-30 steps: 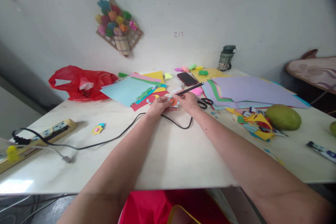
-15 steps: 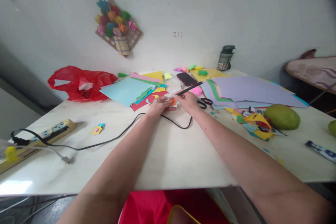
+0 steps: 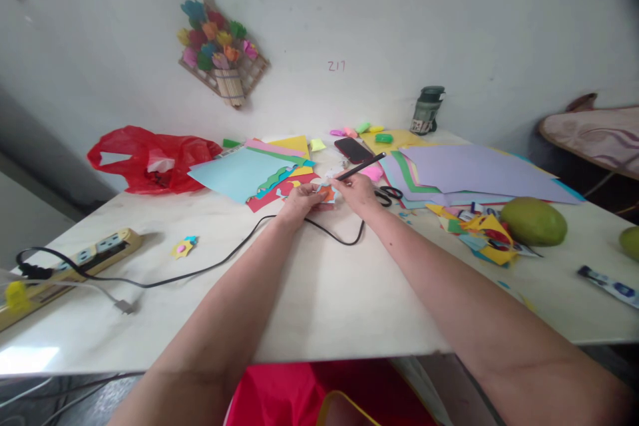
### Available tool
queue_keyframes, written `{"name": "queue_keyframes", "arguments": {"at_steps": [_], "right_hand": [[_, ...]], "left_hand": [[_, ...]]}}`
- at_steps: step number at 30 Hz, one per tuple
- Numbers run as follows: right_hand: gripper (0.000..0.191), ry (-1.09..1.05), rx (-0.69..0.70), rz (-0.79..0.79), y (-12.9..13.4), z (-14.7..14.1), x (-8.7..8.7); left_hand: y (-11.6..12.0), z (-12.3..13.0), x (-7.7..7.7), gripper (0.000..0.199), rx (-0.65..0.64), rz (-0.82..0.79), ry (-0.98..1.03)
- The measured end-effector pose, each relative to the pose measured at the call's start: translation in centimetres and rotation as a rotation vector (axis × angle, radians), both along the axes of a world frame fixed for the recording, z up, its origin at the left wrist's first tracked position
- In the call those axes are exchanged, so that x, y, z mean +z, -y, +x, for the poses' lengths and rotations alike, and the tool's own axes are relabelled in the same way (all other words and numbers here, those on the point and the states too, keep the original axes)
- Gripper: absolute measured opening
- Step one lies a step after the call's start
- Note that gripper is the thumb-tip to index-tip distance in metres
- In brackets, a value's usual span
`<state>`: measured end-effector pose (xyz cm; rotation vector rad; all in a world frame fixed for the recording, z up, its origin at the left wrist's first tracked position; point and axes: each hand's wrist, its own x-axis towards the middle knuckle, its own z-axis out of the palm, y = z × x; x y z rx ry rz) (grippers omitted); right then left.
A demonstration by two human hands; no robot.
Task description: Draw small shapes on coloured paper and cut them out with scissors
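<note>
My left hand [image 3: 298,204] pinches a small orange and light-blue paper cutout [image 3: 327,194], its fingers closed on the piece's left edge. Between the thumb and fingers of my right hand [image 3: 357,193] is a slim black pen [image 3: 363,166], slanting up to the right. Its lower end is hidden by the fingers, close over the cutout. Just right of the right hand lie black-handled scissors [image 3: 388,196], blades mostly hidden. Behind the left hand, a red paper sheet [image 3: 264,200] bears a green and blue wavy strip [image 3: 275,178] and a small yellow crescent [image 3: 293,184].
A black cable [image 3: 234,254] crosses the table from the power strip [image 3: 112,243]. At left sits a red plastic bag [image 3: 134,156]; at right, stacked coloured sheets [image 3: 464,170], paper scraps [image 3: 492,239] and a green mango [image 3: 534,221]. A phone [image 3: 352,150] and bottle [image 3: 427,110] stand behind.
The view has shifted very slightly. Both hands keep their hold on the cutout and the pen, with hardly any movement.
</note>
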<state>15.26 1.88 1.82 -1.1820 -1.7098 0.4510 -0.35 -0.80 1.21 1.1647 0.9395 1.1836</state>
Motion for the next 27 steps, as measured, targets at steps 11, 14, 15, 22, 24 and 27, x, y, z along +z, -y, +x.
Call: {"name": "queue_keyframes", "arguments": {"at_steps": [11,14,15,22,24,27], "right_hand": [[0.019,-0.093,-0.062,0.014,-0.51,0.35,-0.37],[0.019,-0.127,-0.038,0.013,-0.46,0.33,-0.36],[0.019,-0.133,-0.029,0.011,-0.43,0.32,-0.34],[0.02,-0.149,0.018,-0.042,-0.11,0.11,-0.18],[0.019,-0.163,0.038,-0.052,-0.09,0.07,-0.2],[0.016,-0.179,0.05,-0.062,-0.16,0.04,-0.28]], "left_hand": [[-0.22,0.02,-0.33,0.044,0.016,0.003,0.016],[-0.12,0.03,-0.24,0.044,0.021,-0.005,0.009],[-0.08,0.04,-0.19,0.044,0.026,-0.008,0.006],[0.02,0.08,0.14,0.036,0.037,-0.017,-0.029],[0.02,0.08,0.16,0.035,0.039,-0.022,-0.029],[0.04,0.07,0.17,0.035,0.037,-0.03,-0.028]]}}
